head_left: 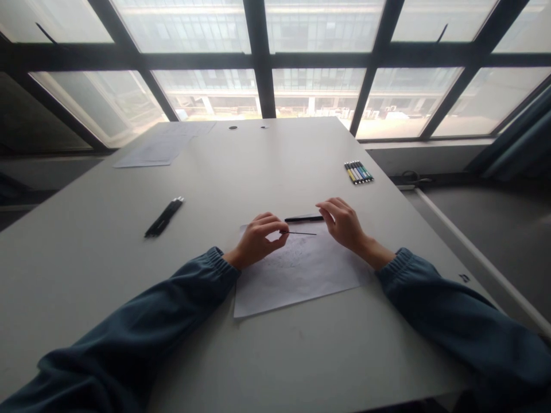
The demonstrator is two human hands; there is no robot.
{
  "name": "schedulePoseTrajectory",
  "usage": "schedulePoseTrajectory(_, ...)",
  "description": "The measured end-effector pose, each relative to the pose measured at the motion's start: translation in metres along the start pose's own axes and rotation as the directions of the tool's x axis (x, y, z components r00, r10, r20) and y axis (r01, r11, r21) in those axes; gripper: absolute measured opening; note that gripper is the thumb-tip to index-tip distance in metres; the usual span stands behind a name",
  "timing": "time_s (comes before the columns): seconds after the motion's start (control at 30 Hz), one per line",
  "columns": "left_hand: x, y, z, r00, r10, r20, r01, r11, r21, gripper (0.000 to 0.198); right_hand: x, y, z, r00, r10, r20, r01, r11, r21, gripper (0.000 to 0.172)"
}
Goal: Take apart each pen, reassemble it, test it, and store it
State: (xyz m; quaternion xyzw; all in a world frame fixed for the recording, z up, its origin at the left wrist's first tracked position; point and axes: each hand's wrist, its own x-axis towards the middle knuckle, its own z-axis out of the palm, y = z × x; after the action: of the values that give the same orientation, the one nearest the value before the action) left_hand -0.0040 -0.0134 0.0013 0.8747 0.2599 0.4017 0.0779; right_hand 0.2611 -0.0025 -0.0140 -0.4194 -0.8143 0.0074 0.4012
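My left hand [260,238] is over the paper, thumb and forefinger pinching a thin dark pen refill [302,233] that points to the right. Just beyond it, a black pen barrel [301,219] lies near the top edge of the white sheet of paper [297,287], its right end close to my right thumb. My right hand [342,223] is raised at the sheet's upper right, with thumb and fingertips drawn together; whatever is between them is too small to make out. Faint grey marks show on the sheet below my left hand.
Black pens [164,218] lie side by side on the left of the white table [241,178]. A row of markers with coloured bands [359,172] sits near the right edge. More sheets of paper [150,150] lie at the far left, before the windows.
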Motion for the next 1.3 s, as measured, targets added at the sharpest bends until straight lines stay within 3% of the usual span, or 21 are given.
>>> schedulePoseTrajectory(0.23,0.000,0.001,0.000,1.000,0.001,0.000,-0.001,1.000,0.002,0.007,0.007,0.014,0.011,0.979,0.022,0.203,-0.010,0.998,-0.060,0.016)
schedulePoseTrajectory(0.43,0.001,0.002,-0.001,1.000,-0.010,-0.002,0.010,1.000,-0.003,0.007,0.008,0.016,0.016,0.964,0.017,0.266,-0.002,0.998,-0.059,0.007)
schedulePoseTrajectory(0.57,0.000,0.002,-0.001,0.999,-0.030,-0.016,0.030,1.000,0.000,0.006,0.007,0.019,0.017,0.974,0.010,0.226,-0.003,1.000,-0.031,0.003)
schedulePoseTrajectory(0.9,-0.002,0.000,-0.004,0.976,-0.114,-0.187,0.121,0.992,0.026,0.004,-0.004,0.027,-0.001,0.998,0.063,-0.018,-0.061,0.994,0.085,0.008)
schedulePoseTrajectory(1.1,-0.002,-0.001,-0.004,0.954,-0.146,-0.263,0.172,0.982,0.079,0.005,-0.019,0.034,-0.022,0.995,0.081,-0.052,-0.078,0.995,0.066,0.010)
schedulePoseTrajectory(1.3,-0.002,-0.001,-0.004,0.955,-0.140,-0.263,0.169,0.981,0.092,0.005,-0.029,0.039,-0.033,0.995,0.076,-0.056,-0.073,0.996,0.053,0.012)
